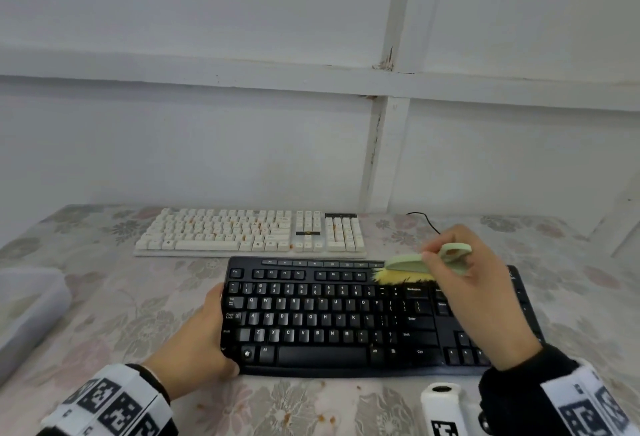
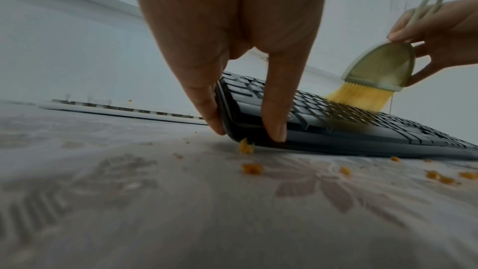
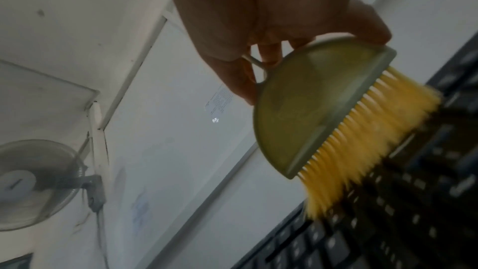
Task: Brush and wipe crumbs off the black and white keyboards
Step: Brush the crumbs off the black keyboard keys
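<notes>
The left hand (image 1: 197, 338) grips the black keyboard's (image 1: 346, 318) left edge on the floral surface (image 1: 104, 297); right-hand fingers (image 1: 446, 255) pinch a green brush (image 1: 415, 262), its bristles on the top rows. Only the left wrist view shows orange crumbs (image 2: 252, 168) beside it.

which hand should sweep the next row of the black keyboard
Right. The right hand already grips the brush, bristles on the black keyboard; the left hand holds its left edge.

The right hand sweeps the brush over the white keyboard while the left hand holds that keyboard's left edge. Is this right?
Not quite. The head view shows the right hand sweeping the brush over the black keyboard, not the white keyboard. The left hand holds that keyboard's left edge.
</notes>
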